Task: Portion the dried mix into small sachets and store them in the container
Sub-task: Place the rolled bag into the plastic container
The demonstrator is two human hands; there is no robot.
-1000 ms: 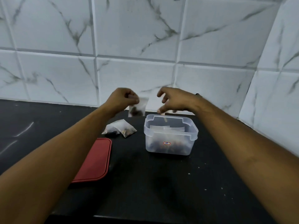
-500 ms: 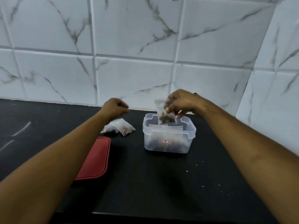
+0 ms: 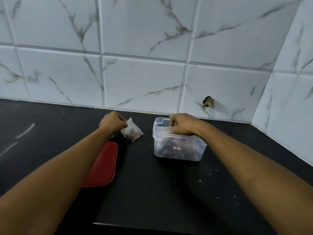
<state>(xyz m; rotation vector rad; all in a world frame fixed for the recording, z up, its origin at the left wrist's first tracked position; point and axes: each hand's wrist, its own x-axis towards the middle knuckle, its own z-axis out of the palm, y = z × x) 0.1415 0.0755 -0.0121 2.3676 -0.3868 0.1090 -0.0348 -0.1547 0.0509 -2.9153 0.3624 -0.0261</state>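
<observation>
Black countertop (image 3: pixel 160 192), red lid (image 3: pixel 106 163), translucent white container (image 3: pixel 159 146) (small red-bordered label (image 3: pixel 177 148)), white grey-veined wall tiles (image 3: pixel 144 82).

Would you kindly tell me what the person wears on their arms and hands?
Nothing shows: the left hand and right hand are ungloved; the left forearm and right forearm are bare to the picture's edge, no sleeve or watch in view.

Black table (image 3: pixel 152 192) here, dotted with pale specks (image 3: pixel 200 180) on the right side and streaked with white scratches (image 3: pixel 24 131) out left. Behind it, white marble-veined wall tiles (image 3: pixel 144 78) — and one tile low down, near the corner, shows a ragged hole (image 3: pixel 208 102).
</observation>
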